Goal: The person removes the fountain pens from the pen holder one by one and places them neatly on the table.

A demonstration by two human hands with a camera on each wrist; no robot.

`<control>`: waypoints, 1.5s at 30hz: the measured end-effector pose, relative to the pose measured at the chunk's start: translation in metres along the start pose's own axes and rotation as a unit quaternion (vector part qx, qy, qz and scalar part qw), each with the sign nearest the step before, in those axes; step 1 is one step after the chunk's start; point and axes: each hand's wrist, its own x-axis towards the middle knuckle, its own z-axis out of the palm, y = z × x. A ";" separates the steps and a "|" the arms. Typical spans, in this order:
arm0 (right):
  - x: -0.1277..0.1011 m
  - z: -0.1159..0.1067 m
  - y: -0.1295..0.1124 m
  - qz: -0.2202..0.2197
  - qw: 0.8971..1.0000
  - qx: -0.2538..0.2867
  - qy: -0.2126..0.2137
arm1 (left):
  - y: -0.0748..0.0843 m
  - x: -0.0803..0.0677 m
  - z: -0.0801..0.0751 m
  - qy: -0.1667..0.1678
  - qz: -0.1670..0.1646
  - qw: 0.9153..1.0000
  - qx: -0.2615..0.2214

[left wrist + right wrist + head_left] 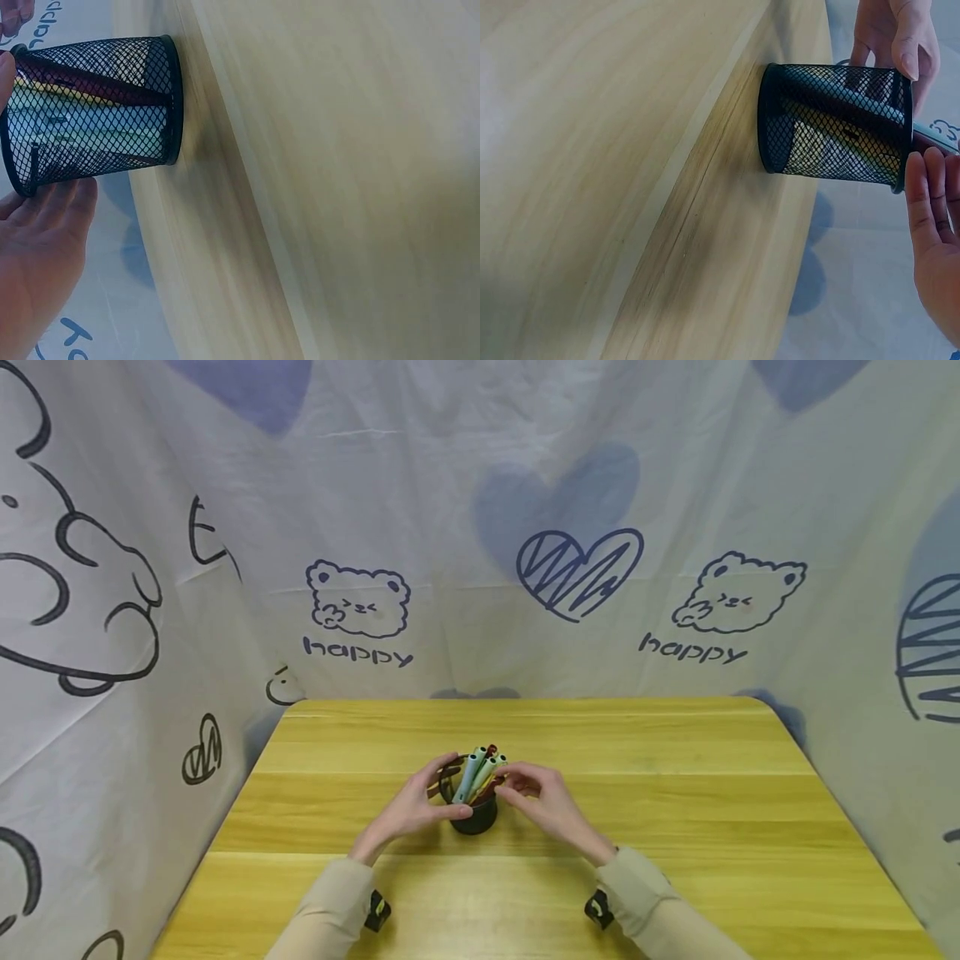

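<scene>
A black mesh pen holder (474,818) stands upright on the wooden table, filled with several pens. Pale green and white pens (470,777) lean out of its top, and a dark red pen (97,81) slants inside the mesh. My left hand (420,797) grips the holder's rim, thumb in front and fingers on the far side. My right hand (543,793) is at the right of the rim, thumb and forefinger bent beside the dark red and pale pens. Whether those fingertips pinch a pen is hidden.
The yellow wooden table (675,810) stretches out around the holder. A white cloth (450,510) printed with hearts and bears hangs behind it and at both sides. Small black devices (377,912) are at both wrists.
</scene>
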 end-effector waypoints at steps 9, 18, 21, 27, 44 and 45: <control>0.005 0.003 0.002 -0.006 0.999 -0.034 0.003 | 0.001 0.000 0.001 -0.007 -0.010 1.000 0.006; 0.008 0.005 0.000 -0.009 0.997 -0.073 0.027 | 0.000 0.000 0.002 -0.004 -0.012 1.000 0.001; 0.009 0.007 -0.001 -0.008 0.996 -0.078 0.035 | 0.000 0.000 0.001 -0.006 -0.014 1.000 -0.003; 0.008 0.009 -0.004 0.007 0.996 -0.075 0.047 | 0.001 -0.001 0.001 -0.003 -0.020 1.000 -0.008; 0.002 0.010 -0.010 0.037 0.992 0.022 0.119 | 0.000 -0.001 0.002 -0.003 -0.014 1.000 -0.018; 0.002 0.009 -0.011 0.041 0.991 0.030 0.124 | 0.000 -0.001 0.002 -0.003 -0.017 1.000 -0.019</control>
